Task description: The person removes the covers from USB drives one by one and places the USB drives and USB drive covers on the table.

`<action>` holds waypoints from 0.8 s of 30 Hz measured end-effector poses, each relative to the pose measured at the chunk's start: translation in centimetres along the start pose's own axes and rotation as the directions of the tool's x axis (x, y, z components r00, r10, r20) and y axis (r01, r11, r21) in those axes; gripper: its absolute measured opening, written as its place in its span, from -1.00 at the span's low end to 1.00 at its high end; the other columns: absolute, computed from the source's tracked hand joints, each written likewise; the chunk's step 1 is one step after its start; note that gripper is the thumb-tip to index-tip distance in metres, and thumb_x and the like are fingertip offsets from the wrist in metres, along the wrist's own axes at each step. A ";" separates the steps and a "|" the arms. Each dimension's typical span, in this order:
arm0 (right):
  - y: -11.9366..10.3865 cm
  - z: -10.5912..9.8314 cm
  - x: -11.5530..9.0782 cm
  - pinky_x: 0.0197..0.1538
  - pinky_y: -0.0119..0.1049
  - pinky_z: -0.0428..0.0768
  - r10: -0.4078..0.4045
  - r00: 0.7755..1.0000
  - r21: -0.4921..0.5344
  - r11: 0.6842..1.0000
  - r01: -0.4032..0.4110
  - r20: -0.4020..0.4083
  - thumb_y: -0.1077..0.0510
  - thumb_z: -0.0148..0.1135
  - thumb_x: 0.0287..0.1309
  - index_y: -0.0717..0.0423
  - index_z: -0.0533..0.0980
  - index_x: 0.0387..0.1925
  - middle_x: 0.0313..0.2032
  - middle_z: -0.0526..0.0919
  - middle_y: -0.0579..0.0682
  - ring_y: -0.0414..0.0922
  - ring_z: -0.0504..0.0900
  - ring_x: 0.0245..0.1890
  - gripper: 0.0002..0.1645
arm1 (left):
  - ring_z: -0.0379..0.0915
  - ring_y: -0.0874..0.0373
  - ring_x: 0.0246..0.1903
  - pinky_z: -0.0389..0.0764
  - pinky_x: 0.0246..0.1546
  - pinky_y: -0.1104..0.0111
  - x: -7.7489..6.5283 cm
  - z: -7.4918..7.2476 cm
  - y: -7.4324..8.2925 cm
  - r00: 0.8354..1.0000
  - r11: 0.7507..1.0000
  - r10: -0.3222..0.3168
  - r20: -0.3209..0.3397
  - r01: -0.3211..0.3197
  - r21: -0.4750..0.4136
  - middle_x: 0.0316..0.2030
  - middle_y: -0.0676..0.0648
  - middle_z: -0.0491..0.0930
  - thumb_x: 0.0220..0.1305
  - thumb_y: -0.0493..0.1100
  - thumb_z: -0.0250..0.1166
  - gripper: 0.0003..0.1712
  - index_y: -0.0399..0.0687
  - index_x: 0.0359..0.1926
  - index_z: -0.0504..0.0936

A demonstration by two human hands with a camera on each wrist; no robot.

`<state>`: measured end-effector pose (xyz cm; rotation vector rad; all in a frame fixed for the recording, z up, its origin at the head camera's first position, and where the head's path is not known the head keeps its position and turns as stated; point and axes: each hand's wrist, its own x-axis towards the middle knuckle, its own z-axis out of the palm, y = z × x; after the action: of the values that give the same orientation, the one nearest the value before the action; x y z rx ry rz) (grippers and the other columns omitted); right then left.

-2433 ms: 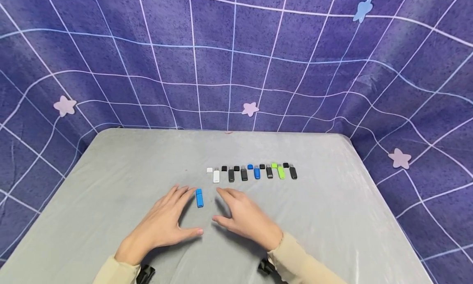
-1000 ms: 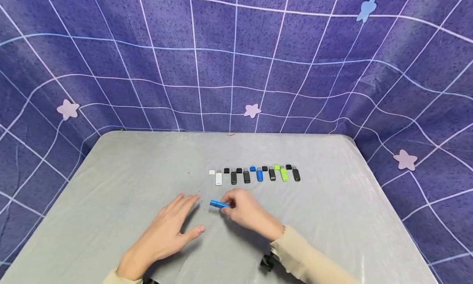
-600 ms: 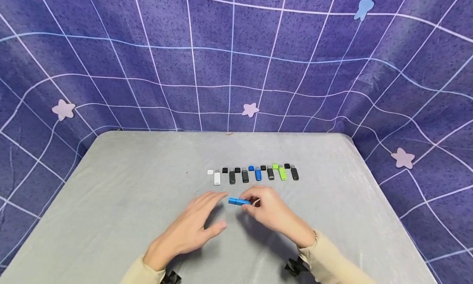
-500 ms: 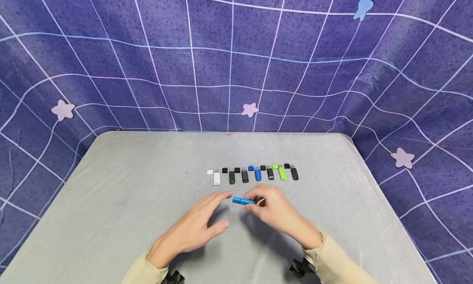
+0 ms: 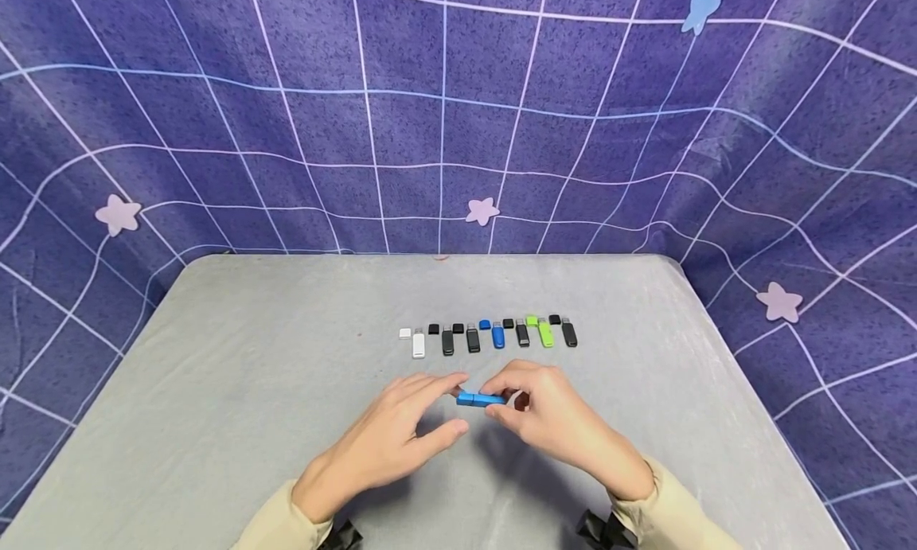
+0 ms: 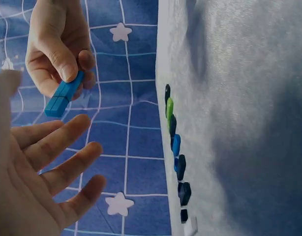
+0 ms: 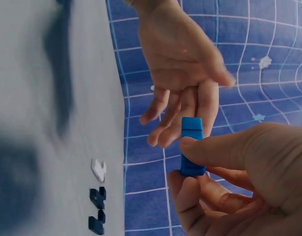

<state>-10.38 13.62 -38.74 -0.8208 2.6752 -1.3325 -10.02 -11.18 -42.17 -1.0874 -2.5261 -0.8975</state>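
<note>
A light blue capped USB stick (image 5: 478,399) is held above the table in my right hand (image 5: 562,415), pinched between thumb and fingers. Its cap end points toward my left hand (image 5: 390,438), whose fingers are spread and loosely bent around that end. In the left wrist view a gap shows between the left fingers (image 6: 75,129) and the blue USB stick (image 6: 63,96). The right wrist view shows the seam of the cap (image 7: 192,124) near the stick's top, with the right thumb pressed across its body.
Behind the hands lies a row of uncapped USB sticks: a white one (image 5: 419,344), a blue one (image 5: 497,335), a green one (image 5: 546,333) and several black ones (image 5: 447,341), each with its cap beside it. A grey cloth covers the table (image 5: 251,335); a purple curtain (image 5: 430,136) hangs behind.
My right hand has picked the light blue USB stick up from the table, turned it sideways and carried it right. My left hand has followed to the right, close to the cap end.
</note>
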 end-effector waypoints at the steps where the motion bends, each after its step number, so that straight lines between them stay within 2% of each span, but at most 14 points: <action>1: -0.1 0.0 0.0 -0.25 -0.38 0.67 -0.003 1.000 -0.006 1.000 0.003 0.008 0.30 0.46 0.16 0.00 0.74 -0.23 -0.26 0.72 -0.14 -0.33 0.61 -0.32 -0.83 | 0.59 0.17 0.17 0.54 0.21 0.16 0.1 0.0 0.1 0.999 0.999 0.025 -0.020 -0.024 0.023 0.13 0.09 0.69 0.47 0.16 0.24 -0.42 0.03 0.37 0.53; 5: -0.4 0.0 -0.1 -0.25 -0.40 0.67 -0.010 0.999 -0.020 1.000 0.010 0.032 0.30 0.46 0.17 0.00 0.74 -0.21 -0.27 0.71 -0.16 -0.34 0.61 -0.31 -0.82 | 0.64 0.22 0.03 0.53 0.11 0.23 0.4 0.0 0.3 0.992 0.989 0.109 -0.071 -0.101 0.110 0.01 0.09 0.74 0.49 0.13 0.23 -0.51 -0.02 0.25 0.64; 9: -0.5 0.1 -0.1 -0.26 -0.40 0.67 -0.034 0.998 -0.031 0.999 0.035 0.044 0.31 0.45 0.17 0.02 0.74 -0.20 -0.27 0.71 -0.13 -0.35 0.61 -0.31 -0.82 | 0.66 0.25 -0.06 0.52 0.05 0.23 0.5 0.0 0.5 0.984 0.977 0.156 -0.090 -0.140 0.160 -0.09 0.13 0.76 0.48 0.06 0.26 -0.60 -0.03 0.17 0.70; 15: -0.4 0.3 -0.3 -0.27 -0.39 0.66 -0.057 0.997 -0.045 0.997 0.060 0.054 0.29 0.45 0.18 0.01 0.74 -0.19 -0.28 0.72 -0.14 -0.35 0.61 -0.29 -0.82 | 0.64 0.29 -0.15 0.50 0.05 0.21 0.6 0.2 0.7 0.985 0.968 0.157 -0.067 -0.140 0.210 -0.25 0.20 0.74 0.42 0.09 0.32 -0.66 0.06 0.06 0.74; 21: -0.2 0.5 -0.3 -0.30 -0.40 0.65 -0.082 0.994 -0.074 0.993 0.087 0.065 0.29 0.45 0.17 0.02 0.74 -0.21 -0.30 0.72 -0.13 -0.33 0.61 -0.29 -0.84 | 0.59 0.31 -0.29 0.50 0.07 0.20 0.4 0.5 0.6 0.987 0.958 0.156 -0.040 -0.142 0.248 -0.39 0.23 0.69 0.36 0.06 0.36 -0.82 0.11 -0.15 0.74; 24: -0.2 0.7 -0.3 -0.26 -0.37 0.68 -0.096 0.993 -0.101 0.990 0.102 0.065 0.24 0.49 0.15 0.03 0.72 -0.13 -0.25 0.74 -0.12 -0.28 0.65 -0.25 -0.78 | 0.57 0.30 -0.33 0.50 0.10 0.18 0.3 0.6 0.5 0.989 0.959 0.142 -0.031 -0.130 0.251 -0.42 0.22 0.68 0.36 0.05 0.37 -0.84 0.11 -0.22 0.74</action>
<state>-9.87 13.11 -39.12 -1.0008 2.7096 -1.1751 -9.79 -10.39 -42.25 -1.1264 -2.4095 -0.5466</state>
